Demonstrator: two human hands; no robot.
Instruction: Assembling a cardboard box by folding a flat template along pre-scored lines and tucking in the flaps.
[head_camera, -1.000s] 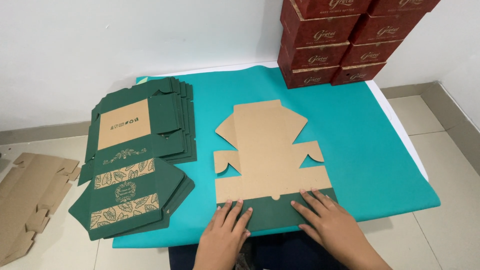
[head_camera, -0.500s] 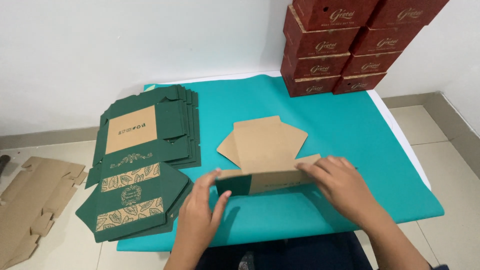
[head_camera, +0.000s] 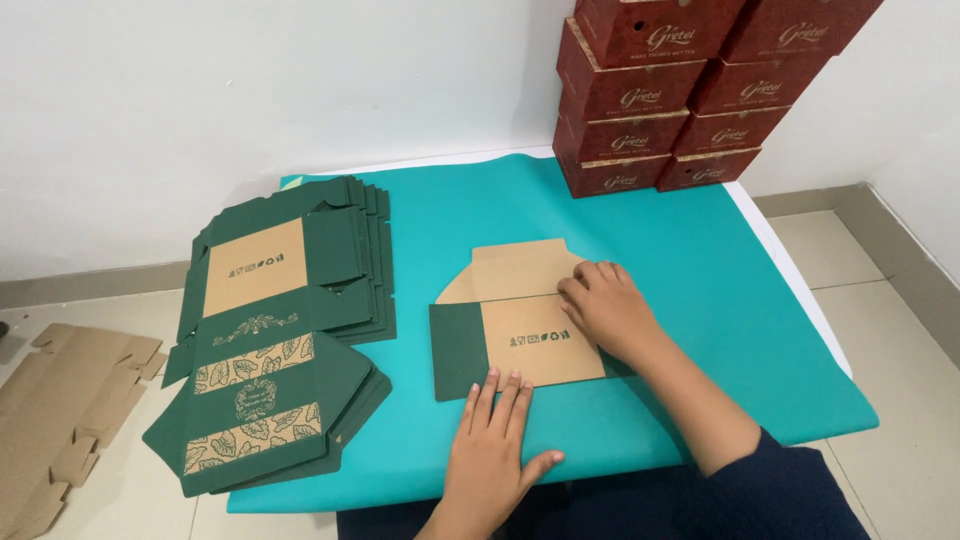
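Observation:
A flat cardboard box blank (head_camera: 520, 335), brown with dark green panels, lies folded over on the teal mat (head_camera: 700, 300) in front of me. My left hand (head_camera: 492, 440) lies flat, fingers spread, on the blank's near edge. My right hand (head_camera: 605, 310) presses down on the folded panel at the right, fingers curled along the crease. Neither hand grips anything.
A stack of flat green box blanks (head_camera: 285, 265) lies at the left, with a second stack showing a leaf pattern (head_camera: 265, 400) nearer me. Dark red boxes (head_camera: 660, 90) are piled against the wall at the back right. Plain brown cardboard (head_camera: 60, 400) lies on the floor at left.
The blank lay open and flat a second ago. Both hands lifted its near part and folded it away from me, and now press it down flat.

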